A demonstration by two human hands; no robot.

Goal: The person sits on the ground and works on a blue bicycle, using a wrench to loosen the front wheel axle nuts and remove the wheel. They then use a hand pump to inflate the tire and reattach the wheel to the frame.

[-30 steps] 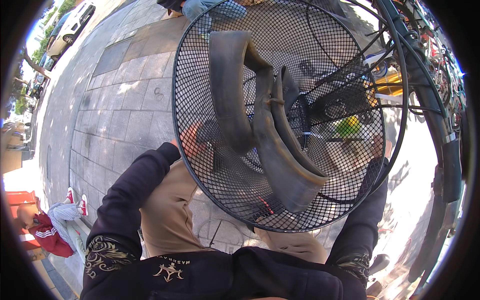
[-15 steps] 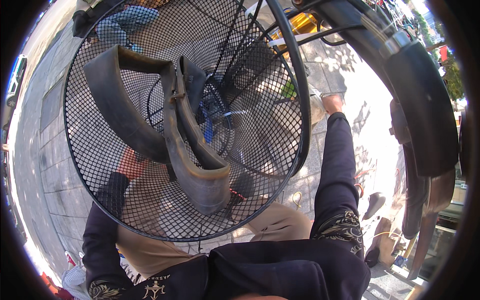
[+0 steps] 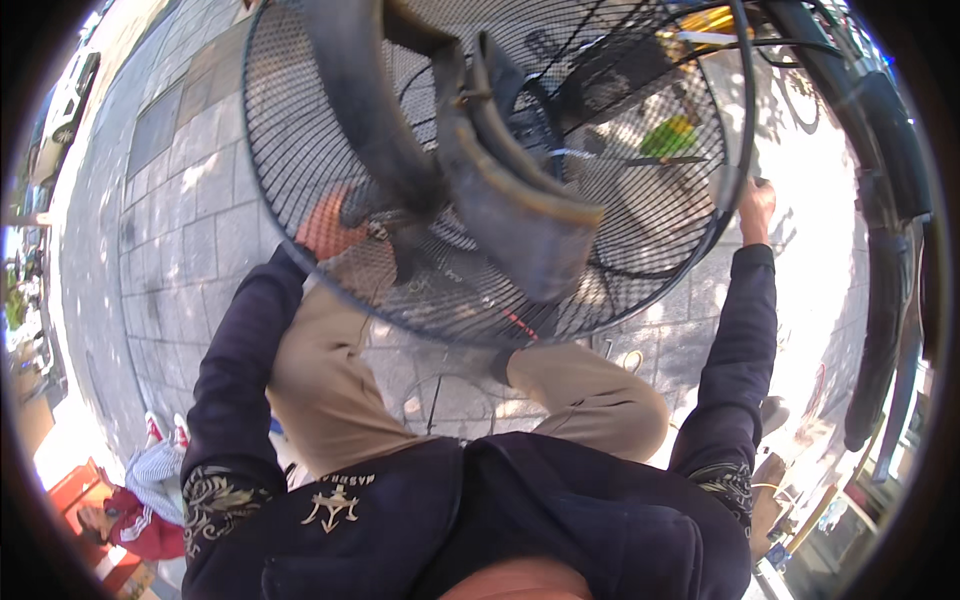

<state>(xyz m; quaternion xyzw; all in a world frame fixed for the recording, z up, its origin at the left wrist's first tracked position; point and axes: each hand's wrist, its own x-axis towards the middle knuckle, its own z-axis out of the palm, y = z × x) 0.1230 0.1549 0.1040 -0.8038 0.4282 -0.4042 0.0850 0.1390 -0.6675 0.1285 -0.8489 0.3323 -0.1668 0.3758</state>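
Note:
A black wire-mesh basket (image 3: 690, 262) fills the upper middle of the head view. A dark rubber inner tube (image 3: 525, 235) lies folded in it, brownish along its edges. Through the mesh at the basket's left shows my left hand (image 3: 335, 225), next to something dark grey; mesh and blur hide its fingers. Just outside the basket's right rim is my right hand (image 3: 758, 205), closed in a fist shape. The rim and glare hide what it grips. Close by, behind the mesh, are a green and yellow patch (image 3: 670, 137) and a pale greyish shape.
Bicycle handlebar parts with a dark grip (image 3: 885, 300) rise along the right. Grey paving (image 3: 190, 215) spreads to the left. A person in a red top (image 3: 145, 525) is at the lower left. Clutter (image 3: 800, 500) lies at the lower right. A parked car (image 3: 68, 115) stands far left.
The basket and inner tube have shifted up and right in the picture as the view moved. More of my legs shows. My right hand now appears further right, beside the rim.

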